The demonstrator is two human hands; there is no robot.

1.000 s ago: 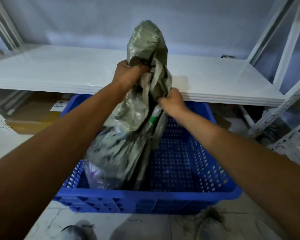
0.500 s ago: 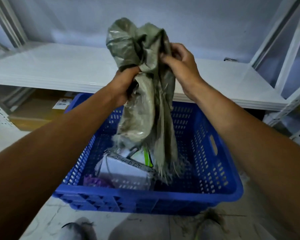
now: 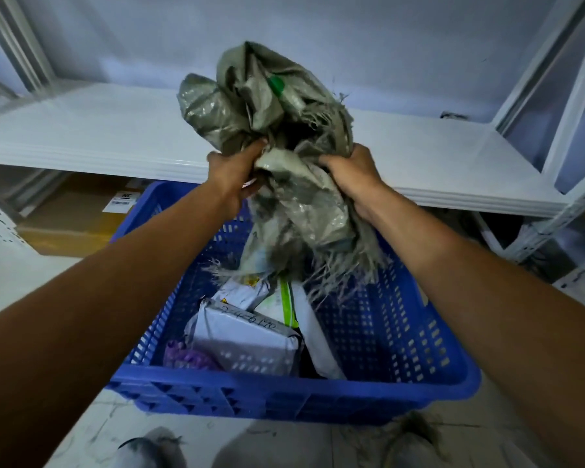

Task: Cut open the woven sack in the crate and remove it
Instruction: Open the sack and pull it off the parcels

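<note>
The grey-green woven sack (image 3: 267, 106) is bunched into a crumpled wad and held up above the blue perforated plastic crate (image 3: 402, 336). My left hand (image 3: 233, 177) grips its left side and my right hand (image 3: 355, 177) grips its right side. Frayed cut threads dangle from the sack's lower end over the crate. Inside the crate lie grey and white mailer parcels (image 3: 247, 336) and a purple item (image 3: 190, 358) in the near-left corner.
A white metal shelf (image 3: 98, 136) runs across behind the crate, with white uprights (image 3: 561, 106) at the right. A cardboard box (image 3: 78, 214) sits under the shelf at left. The crate stands on a pale floor; my shoes (image 3: 152, 450) show at the bottom edge.
The sack came fully up out of the crate, uncovering the parcels. Both hands gathered it into a tighter wad, my right hand dropping to the level of my left.
</note>
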